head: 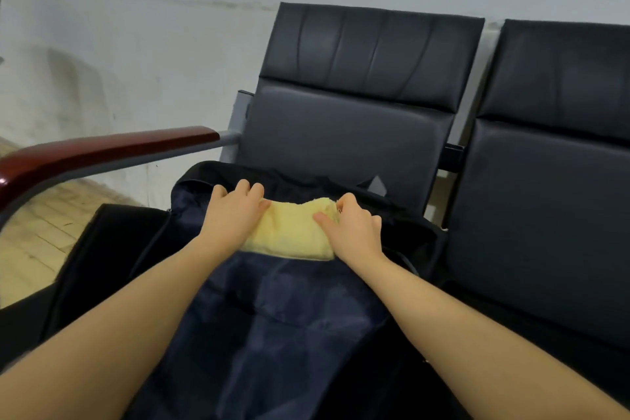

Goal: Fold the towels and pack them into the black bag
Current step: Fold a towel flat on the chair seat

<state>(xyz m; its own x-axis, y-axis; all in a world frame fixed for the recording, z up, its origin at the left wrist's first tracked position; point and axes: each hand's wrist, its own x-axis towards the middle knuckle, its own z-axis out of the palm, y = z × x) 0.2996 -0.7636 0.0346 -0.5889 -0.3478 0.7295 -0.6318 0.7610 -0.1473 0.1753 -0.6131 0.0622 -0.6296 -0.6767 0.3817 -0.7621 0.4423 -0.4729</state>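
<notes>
- You are pressing your left hand [235, 211] on the left end of the folded yellow towel [293, 232], fingers fairly straight and spread over its far edge.
- Your right hand [351, 225] is gripping the towel's right end, fingers curled over its far corner.
- The towel is lying inside the open black bag [272, 310], on its dark blue lining, on the black seat [344, 126].
</notes>
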